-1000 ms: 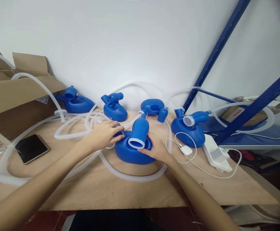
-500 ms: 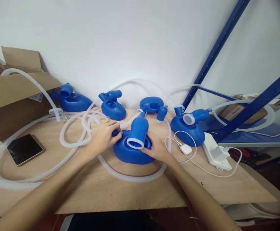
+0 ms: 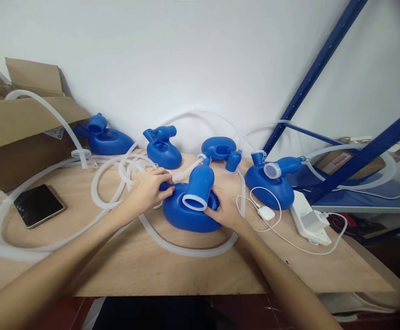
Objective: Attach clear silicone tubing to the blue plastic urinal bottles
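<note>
A blue plastic bottle (image 3: 186,220) rests on the table in front of me. On top of it lies a blue cup-shaped piece (image 3: 200,181), its white-rimmed opening facing me. My left hand (image 3: 151,189) is closed round the bottle's neck at its left end. My right hand (image 3: 224,210) grips the bottle's right side by the handle, thumb near the white rim. Its other fingers are partly hidden behind the bottle. A clear tube (image 3: 193,251) curves on the table in front of the bottle.
Behind stand more blue bottles (image 3: 112,143), (image 3: 167,156), (image 3: 216,145), (image 3: 270,183) with coiled tubes. To the left are a phone (image 3: 39,206) and a cardboard box (image 3: 24,151). A power strip (image 3: 309,222), a white cable and a blue metal frame (image 3: 318,64) are on the right.
The view has shifted slightly. Both hands keep their hold on the blue bottle, which shows no clear movement on the table.
</note>
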The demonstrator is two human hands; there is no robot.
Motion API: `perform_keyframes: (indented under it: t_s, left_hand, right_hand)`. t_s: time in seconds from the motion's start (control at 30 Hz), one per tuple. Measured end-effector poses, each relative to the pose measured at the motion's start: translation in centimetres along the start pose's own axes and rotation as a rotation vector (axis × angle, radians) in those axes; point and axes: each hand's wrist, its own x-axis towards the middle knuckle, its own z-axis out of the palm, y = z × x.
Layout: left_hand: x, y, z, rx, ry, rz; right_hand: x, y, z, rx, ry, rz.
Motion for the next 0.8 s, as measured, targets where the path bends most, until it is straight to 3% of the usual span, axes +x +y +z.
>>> perform_keyframes:
  t_s: [0.17, 0.3, 0.43, 0.53, 0.67, 0.8]
  left_hand:
    - [-0.4, 0.1, 0.3, 0.076, 0.024, -0.013]
    - [-1.3, -0.7, -0.7, 0.022, 0.029, 0.032]
    - [-4.5, -2.7, -2.6, 0.086, -0.04, -0.21]
    - [-7.9, -5.2, -4.6, 0.339, -0.116, -0.385]
    - [-11.1, -9.2, -9.0, 0.534, 0.101, -0.538]
    - [-11.2, -12.1, -13.8, 0.438, 0.278, -0.786]
  right_hand:
    - [0.0, 0.2, 0.1, -0.008, 0.003, 0.013]
    - [0.2, -0.4, 0.1, 0.008, 0.028, -0.017]
    - [0.3, 0.1, 0.0, 0.023, 0.037, -0.028]
    - [0.3, 1.9, -0.5, 0.046, 0.046, -0.028]
    - [0.3, 4.7, -1.7, 0.113, 0.037, -0.021]
    - [0.3, 6.0, -2.5, 0.15, 0.032, 0.013]
